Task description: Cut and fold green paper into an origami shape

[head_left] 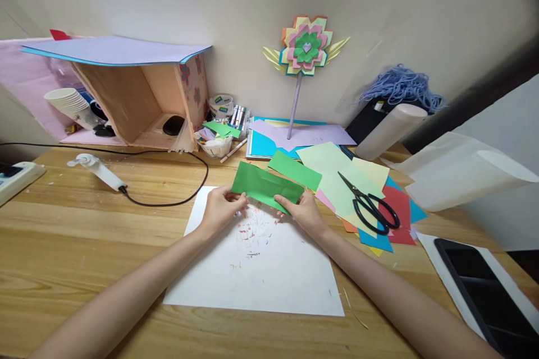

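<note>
Bare forearms point(126, 291), two: lay nearest. Left hand point(222, 206): pinched one end of a green paper strip point(263, 182). Right hand point(304, 214): gripped the other, thumb on its face. Strip: was held above the far edge of a white sheet point(252, 286). Step, by judgement: aligning or shaping the strip; next move seemed to call for light, even tension. Tape roll point(221, 106): label too small to read. Purple paper point(322, 133): bore faint, illegible marks.

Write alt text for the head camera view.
The left hand and right hand hold a rectangular green paper strip over a white paper sheet on a wooden table. Black-handled scissors lie on multicoloured papers to the right; a multicoloured paper flower stands behind.
</note>
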Action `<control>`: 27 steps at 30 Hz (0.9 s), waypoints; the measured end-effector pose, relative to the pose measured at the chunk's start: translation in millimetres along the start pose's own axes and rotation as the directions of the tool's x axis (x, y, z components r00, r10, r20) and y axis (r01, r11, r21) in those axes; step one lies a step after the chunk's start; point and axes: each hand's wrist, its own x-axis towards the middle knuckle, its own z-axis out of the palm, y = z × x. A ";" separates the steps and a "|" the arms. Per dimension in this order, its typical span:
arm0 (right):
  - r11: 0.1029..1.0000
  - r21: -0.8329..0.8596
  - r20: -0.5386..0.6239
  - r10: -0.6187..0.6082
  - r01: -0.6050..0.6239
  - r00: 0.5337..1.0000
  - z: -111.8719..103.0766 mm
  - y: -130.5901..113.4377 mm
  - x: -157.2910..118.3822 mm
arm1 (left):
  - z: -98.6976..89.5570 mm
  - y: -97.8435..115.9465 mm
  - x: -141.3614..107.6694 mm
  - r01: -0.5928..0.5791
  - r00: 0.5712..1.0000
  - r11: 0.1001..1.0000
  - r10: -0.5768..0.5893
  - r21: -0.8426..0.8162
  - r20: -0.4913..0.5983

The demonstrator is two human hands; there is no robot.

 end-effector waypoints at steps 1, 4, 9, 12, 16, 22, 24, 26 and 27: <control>1.000 -0.002 -0.005 -0.001 0.001 1.000 -0.4 -1.1 0.2 | -1.6 -0.4 1.9 0.002 1.000 1.000 -0.002 0.001 -0.024; 0.998 -0.057 -0.032 -0.018 0.016 0.999 -1.5 -4.3 0.8 | -7.1 -0.5 7.5 0.009 0.995 1.000 -0.009 0.000 -0.097; 0.994 -0.113 -0.034 -0.008 0.004 0.999 -2.4 -3.3 1.3 | -12.7 -0.3 13.3 0.001 0.992 0.999 -0.007 -0.049 -0.129; 0.992 -0.123 -0.095 -0.002 -0.010 0.995 -4.0 0.7 2.9 | -13.6 -1.6 14.4 -0.015 0.992 0.998 0.007 -0.059 -0.127; 0.967 -0.216 -0.253 -0.189 0.135 0.949 -9.3 4.5 7.7 | -14.1 -3.1 15.4 -0.020 0.989 0.998 0.012 -0.051 -0.146; 0.924 -0.240 -0.268 -0.357 0.297 0.895 -15.1 4.8 8.4 | -16.6 -6.6 17.2 -0.092 0.979 0.995 0.097 0.036 -0.180; 0.885 -0.290 -0.267 -0.441 0.365 0.857 -15.1 4.8 6.6 | -17.4 -4.9 13.7 -0.214 0.920 0.960 0.260 0.180 -0.293; 0.859 -0.326 -0.253 -0.481 0.394 0.840 -14.2 4.9 4.4 | -16.5 -0.9 6.7 -0.353 0.799 0.853 0.488 0.384 -0.352; 0.859 -0.329 -0.242 -0.478 0.393 0.844 -13.4 5.0 3.2 | -15.3 1.6 2.2 -0.424 0.744 0.773 0.594 0.471 -0.306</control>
